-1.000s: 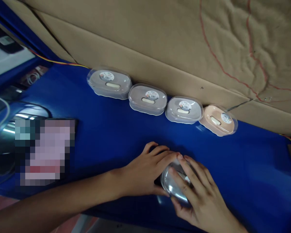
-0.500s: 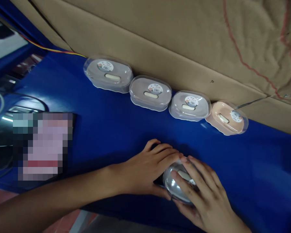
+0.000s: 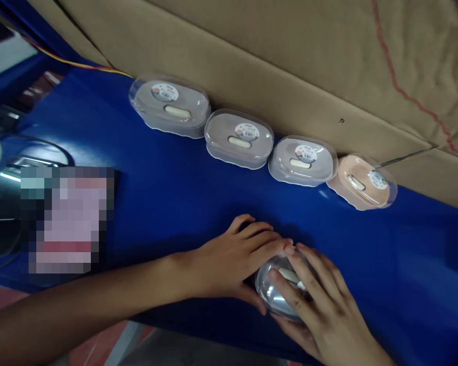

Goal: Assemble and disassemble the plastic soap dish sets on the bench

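An oval box with a clear plastic lid (image 3: 272, 293) lies at the near edge of the blue surface. A pale oblong piece shows through its lid. My left hand (image 3: 240, 262) grips the left end, thumb on the near side and fingers curled around the far side. Across the right end rests my right hand (image 3: 322, 300), its fingers bent over the lid and its thumb low on the near side. Both hands are closed on this box and hide much of it, including its base.
Along the brown paper-covered wall (image 3: 229, 56) stand similar lidded boxes: a grey one (image 3: 198, 101), two more in grey (image 3: 223, 134) (image 3: 284, 170) and a peach one (image 3: 366, 178). A blurred-out phone-like screen (image 3: 72, 218) and dark cables lie at left. A yellow-red wire (image 3: 80, 65) runs behind.
The camera view has shifted slightly, so the row of boxes and the screen sit a little higher. Both hands keep their grip on the box, with hardly any movement.
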A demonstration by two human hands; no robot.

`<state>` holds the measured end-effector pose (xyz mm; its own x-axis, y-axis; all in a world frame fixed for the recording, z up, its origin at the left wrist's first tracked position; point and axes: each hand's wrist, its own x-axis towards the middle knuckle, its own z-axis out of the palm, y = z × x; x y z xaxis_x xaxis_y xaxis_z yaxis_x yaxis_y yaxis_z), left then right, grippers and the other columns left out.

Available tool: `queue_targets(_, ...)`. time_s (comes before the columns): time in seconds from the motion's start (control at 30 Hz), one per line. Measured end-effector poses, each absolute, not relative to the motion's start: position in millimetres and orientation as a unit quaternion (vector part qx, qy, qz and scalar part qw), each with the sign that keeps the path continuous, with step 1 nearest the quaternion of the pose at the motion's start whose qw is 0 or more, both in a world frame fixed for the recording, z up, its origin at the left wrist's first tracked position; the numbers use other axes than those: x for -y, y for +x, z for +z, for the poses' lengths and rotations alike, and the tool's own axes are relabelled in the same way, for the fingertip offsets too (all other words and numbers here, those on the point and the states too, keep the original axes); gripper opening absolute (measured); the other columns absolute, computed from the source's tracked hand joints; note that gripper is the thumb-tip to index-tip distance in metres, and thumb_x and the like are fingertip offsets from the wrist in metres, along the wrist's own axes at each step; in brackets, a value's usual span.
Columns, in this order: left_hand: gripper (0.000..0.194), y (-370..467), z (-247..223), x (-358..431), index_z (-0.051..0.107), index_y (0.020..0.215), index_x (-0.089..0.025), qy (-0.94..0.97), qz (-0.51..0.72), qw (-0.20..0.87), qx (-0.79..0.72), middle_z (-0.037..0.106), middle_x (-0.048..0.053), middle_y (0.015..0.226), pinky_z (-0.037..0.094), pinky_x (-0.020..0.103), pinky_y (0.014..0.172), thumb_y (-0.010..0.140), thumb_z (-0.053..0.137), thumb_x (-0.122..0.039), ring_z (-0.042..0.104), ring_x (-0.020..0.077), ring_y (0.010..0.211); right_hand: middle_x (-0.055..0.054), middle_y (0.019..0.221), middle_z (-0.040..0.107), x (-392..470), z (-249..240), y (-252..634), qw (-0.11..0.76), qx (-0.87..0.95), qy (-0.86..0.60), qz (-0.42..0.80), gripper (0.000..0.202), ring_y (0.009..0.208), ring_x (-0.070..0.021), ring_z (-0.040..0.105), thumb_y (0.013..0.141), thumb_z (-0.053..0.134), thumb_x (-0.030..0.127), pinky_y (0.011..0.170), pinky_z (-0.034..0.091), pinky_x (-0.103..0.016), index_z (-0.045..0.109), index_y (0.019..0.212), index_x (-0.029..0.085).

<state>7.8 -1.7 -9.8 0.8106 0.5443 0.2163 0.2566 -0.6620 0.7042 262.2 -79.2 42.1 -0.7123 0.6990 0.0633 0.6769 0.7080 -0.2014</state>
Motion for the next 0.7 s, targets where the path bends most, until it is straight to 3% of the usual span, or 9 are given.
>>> queue_targets(0.2,0.082,8.5,-9.3,0.3,0.044,0.153,-0.015,0.889,0.214,0.34,-0.22,0.067,0.018,0.146,0.025,0.052,0.118,0.097,0.069,-0.069,0.056,0.0374,0.139,-0.013,0.174,0.039,83.5,42.6,257.6,0.073,0.913,-0.389,0.097,0.066,0.162,-0.0398,0.027,0.101,0.071,0.04,0.127,0.022,-0.059,0.051,0.162,0.027)
queue_targets(0.47,0.077,8.5,-0.9,-2.0,0.047,0.148,-0.016,0.875,0.187,0.384,-0.227,0.066,0.018,0.145,0.027,0.054,0.118,0.094,0.073,-0.065,0.055,0.0372,0.138,-0.015,0.164,0.051,77.8,42.7,253.8,0.065,0.914,-0.396,0.065,0.06,0.145,-0.0415,0.045,0.104,0.063,0.058,0.105,0.038,-0.053,0.056,0.157,0.031)
queue_targets(0.6,0.078,9.5,-0.9,-2.8,0.049,0.146,-0.017,0.866,0.187,0.404,-0.228,0.066,0.018,0.143,0.028,0.054,0.119,0.092,0.074,-0.067,0.056,0.0372,0.138,-0.016,0.163,0.05,77.5,43.7,255.8,0.063,0.913,-0.396,0.075,0.06,0.144,-0.0414,0.046,0.104,0.064,0.055,0.103,0.039,-0.053,0.054,0.158,0.031)
queue_targets(0.7,0.089,10.4,-7.1,-0.9,0.048,0.149,-0.015,0.866,0.197,0.399,-0.227,0.066,0.021,0.143,0.026,0.055,0.12,0.089,0.074,-0.075,0.056,0.0391,0.138,-0.018,0.167,0.043,78.3,43.5,258.8,0.053,0.911,-0.398,0.091,0.063,0.148,-0.0399,0.043,0.105,0.061,0.049,0.108,0.038,-0.054,0.048,0.163,0.028)
